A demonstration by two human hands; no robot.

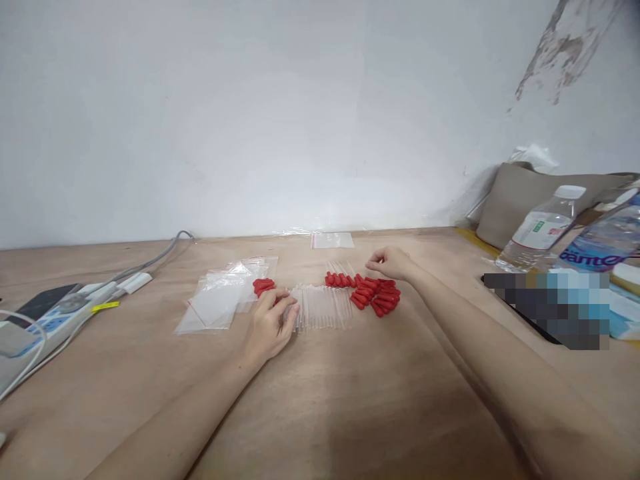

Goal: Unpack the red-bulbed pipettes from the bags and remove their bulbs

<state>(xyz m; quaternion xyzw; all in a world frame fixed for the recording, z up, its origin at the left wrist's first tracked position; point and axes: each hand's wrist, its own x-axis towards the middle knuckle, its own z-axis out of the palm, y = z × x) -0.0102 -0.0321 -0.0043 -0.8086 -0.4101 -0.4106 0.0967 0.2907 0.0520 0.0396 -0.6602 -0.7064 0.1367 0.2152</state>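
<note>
A row of clear glass dropper tubes [324, 308] lies side by side in the middle of the wooden table [350, 400]. My left hand [270, 325] rests at the left end of that row, fingers curled and pinching one tube. Just behind it lie a few red rubber bulbs [263, 286]. A larger pile of red rubber bulbs [376, 295] sits at the row's right end. My right hand [391, 262] hovers over the back of that pile, fingers pinched together; what they hold is hidden.
Clear zip bags [223, 297] lie left of the tubes, one more bag [333, 240] by the wall. A power strip [47, 320] with cables sits far left. Two water bottles [543, 230], a beige bag [520, 200] and a dark phone [525, 300] crowd the right.
</note>
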